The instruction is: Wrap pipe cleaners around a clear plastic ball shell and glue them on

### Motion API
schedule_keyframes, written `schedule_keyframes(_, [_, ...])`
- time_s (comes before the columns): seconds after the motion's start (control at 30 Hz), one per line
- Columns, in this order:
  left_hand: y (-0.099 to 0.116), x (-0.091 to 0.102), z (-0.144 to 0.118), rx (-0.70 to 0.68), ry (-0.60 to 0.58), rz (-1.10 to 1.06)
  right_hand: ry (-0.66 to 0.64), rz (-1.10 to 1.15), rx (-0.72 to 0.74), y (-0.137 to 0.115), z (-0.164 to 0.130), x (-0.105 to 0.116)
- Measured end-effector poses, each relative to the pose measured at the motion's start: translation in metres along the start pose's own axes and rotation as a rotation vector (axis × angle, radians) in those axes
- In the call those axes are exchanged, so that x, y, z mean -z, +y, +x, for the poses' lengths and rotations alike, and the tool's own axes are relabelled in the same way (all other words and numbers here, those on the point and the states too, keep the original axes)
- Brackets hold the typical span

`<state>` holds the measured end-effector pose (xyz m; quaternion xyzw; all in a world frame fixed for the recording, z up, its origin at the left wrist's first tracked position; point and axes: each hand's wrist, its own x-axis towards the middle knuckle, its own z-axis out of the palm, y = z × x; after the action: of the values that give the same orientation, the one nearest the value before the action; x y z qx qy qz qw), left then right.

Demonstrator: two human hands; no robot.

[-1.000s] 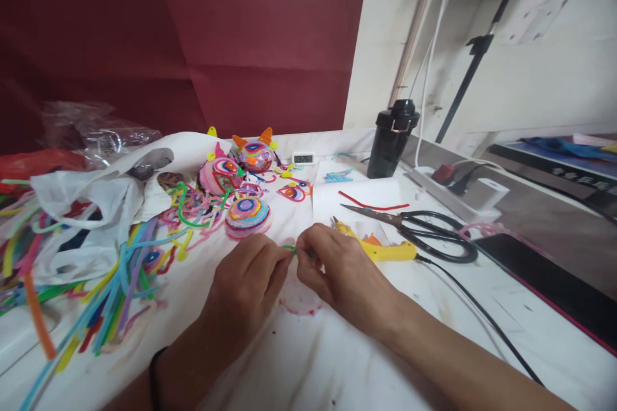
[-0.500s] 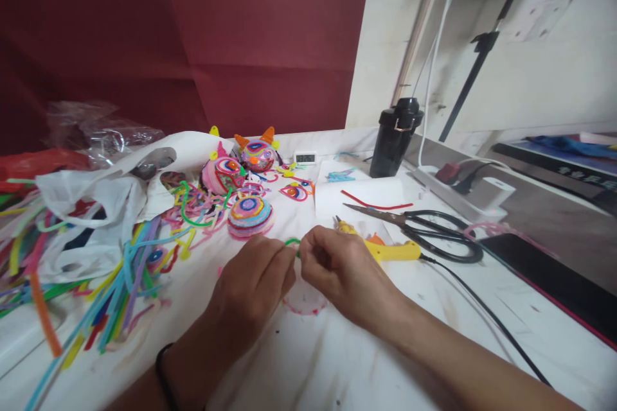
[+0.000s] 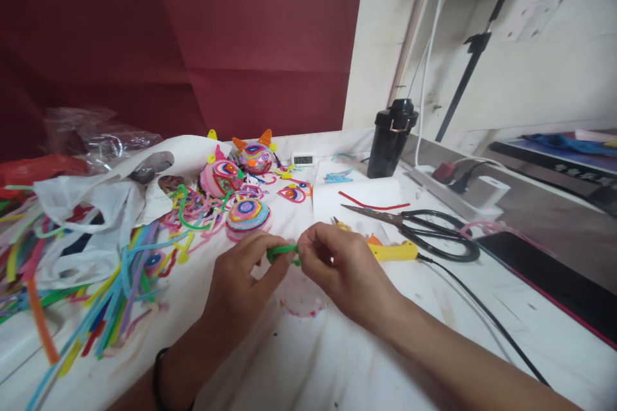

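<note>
- The left hand (image 3: 236, 289) and the right hand (image 3: 344, 270) meet over the middle of the bench (image 3: 308, 359), a little in from its near edge, with a short green pipe cleaner (image 3: 282, 251) held between them just above the cloth.
- Left fingers (image 3: 277, 260) are pressed together on the left end of the green piece; the right fingers are pinched on its right end, thumb against forefinger.
- The work in hand looks like bending or rolling this stem. To do it well, I judge the two pinches should sit close together, so the wire bends at the chosen spot and does not kink elsewhere.
- One hand should anchor while the other turns; if both twist at once, the fuzz may strip and the wire end poke out.
- Keeping the piece low over the bare cloth would make a slip easy to recover.
- The yellow glue gun (image 3: 385, 249) lies just beyond the right hand, towards the far right, its nozzle close to the knuckles; I would keep the wrist clear of it.
- Black scissors (image 3: 424, 228) lie further right, and a striped coiled disc (image 3: 248, 215) sits just beyond the left fingers.
</note>
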<state>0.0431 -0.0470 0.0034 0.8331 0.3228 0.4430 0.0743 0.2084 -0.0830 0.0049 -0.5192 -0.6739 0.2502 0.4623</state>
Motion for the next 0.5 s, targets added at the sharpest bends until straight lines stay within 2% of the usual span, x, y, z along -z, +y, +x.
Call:
schedule_keyframes(0.2, [-0.0012,-0.0007,-0.0021,-0.019,0.040,0.035,0.018,-0.116,0.138,0.0020,-0.0025,-0.0038])
schedule_keyframes(0.3, [-0.0002,-0.0004,-0.0020,-0.081,0.064,0.062,0.012,-0.133,0.162,0.0009,-0.0032,-0.0041])
schedule_keyframes(0.4, [-0.0012,-0.0003,-0.0022,-0.197,0.089,0.118,-0.018,-0.094,0.113,-0.0007,-0.0030,-0.0039])
schedule_keyframes(0.5, [-0.0048,0.0002,-0.0028,-0.345,0.112,0.197,-0.053,0.008,-0.037,-0.0009,-0.0011,-0.0039])
